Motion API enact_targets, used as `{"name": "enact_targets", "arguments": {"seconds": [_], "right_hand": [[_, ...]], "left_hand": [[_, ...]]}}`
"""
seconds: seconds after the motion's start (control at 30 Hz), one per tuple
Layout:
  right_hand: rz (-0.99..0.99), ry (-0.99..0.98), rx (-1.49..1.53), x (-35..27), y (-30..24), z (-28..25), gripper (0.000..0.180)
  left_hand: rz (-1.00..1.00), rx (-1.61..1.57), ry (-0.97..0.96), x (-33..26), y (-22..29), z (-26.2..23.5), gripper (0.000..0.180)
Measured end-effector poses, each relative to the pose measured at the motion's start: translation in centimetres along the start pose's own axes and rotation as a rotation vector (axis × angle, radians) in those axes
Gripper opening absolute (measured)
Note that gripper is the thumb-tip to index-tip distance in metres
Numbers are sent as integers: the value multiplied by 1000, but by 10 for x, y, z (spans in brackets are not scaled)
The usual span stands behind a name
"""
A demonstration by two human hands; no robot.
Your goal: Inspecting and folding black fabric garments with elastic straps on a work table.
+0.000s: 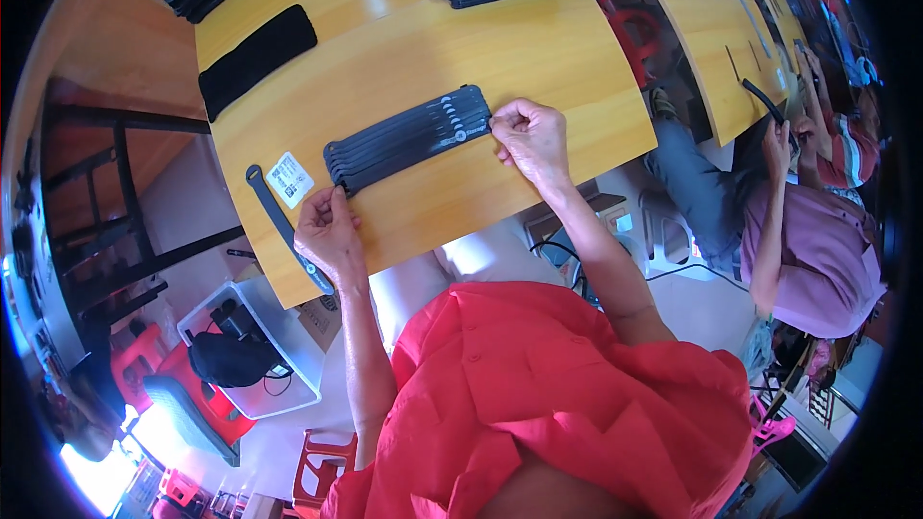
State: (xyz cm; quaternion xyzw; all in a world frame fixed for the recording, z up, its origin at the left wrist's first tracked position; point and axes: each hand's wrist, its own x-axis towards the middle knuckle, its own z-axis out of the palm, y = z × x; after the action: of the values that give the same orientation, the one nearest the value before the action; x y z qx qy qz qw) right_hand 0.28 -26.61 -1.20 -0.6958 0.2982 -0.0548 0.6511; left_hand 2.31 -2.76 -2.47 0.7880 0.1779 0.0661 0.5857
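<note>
Straps (404, 142) mid-frame, left hand (328, 231) and right hand (534, 142) pinching opposite ends, fingertips closed; tbh uneven tugging could skew 'em.

Premises appear to be a small workshop. Yellow tables (553, 48) bear stacks of matching dark straps (409, 139). A person in purple (812, 259) works at the next table (707, 34); red plastic stools (329, 449) stand around.
</note>
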Motion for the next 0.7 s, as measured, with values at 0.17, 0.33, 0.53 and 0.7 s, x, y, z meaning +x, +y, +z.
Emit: {"name": "enact_targets", "arguments": {"seconds": [0.17, 0.33, 0.53, 0.7], "right_hand": [[-5, 2, -23, 0, 1, -1, 3], [-22, -8, -24, 0, 2, -2, 3], [-12, 1, -39, 0, 0, -1, 4], [-13, 2, -30, 0, 1, 0, 3]], "left_hand": [[-8, -6, -4, 0, -1, 0, 7], [5, -7, -3, -1, -1, 0, 8], [2, -15, -10, 0, -1, 0, 8], [11, -19, -10, 0, 0, 0, 8]]}}
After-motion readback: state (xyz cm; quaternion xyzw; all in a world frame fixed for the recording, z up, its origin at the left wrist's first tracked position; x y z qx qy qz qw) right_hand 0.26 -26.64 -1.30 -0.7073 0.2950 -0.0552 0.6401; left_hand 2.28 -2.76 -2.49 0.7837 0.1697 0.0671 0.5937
